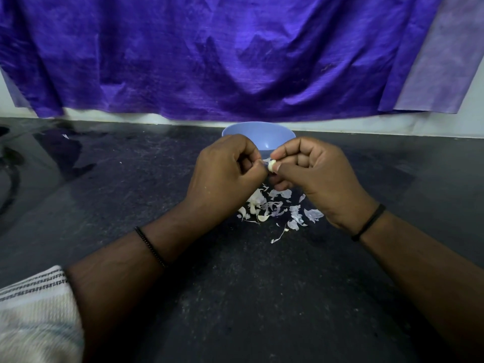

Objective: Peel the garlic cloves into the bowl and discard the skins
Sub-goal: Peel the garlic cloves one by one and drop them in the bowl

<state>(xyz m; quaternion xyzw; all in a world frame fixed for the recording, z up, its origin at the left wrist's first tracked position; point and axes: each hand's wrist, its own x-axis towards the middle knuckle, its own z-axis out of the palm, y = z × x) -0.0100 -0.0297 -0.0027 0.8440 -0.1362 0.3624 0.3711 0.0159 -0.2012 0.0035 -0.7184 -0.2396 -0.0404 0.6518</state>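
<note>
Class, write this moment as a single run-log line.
step: peeling | left hand: pinches skin | right hand: pinches garlic clove | bowl: behind hands | skins: piled on counter

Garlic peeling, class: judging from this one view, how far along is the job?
Done: a pile of loose skins lies on the counter. In hand: the left hand and right hand pinch one garlic clove before the bowl. Left: dropping it in, discarding skins. Bowl contents hidden.
</note>
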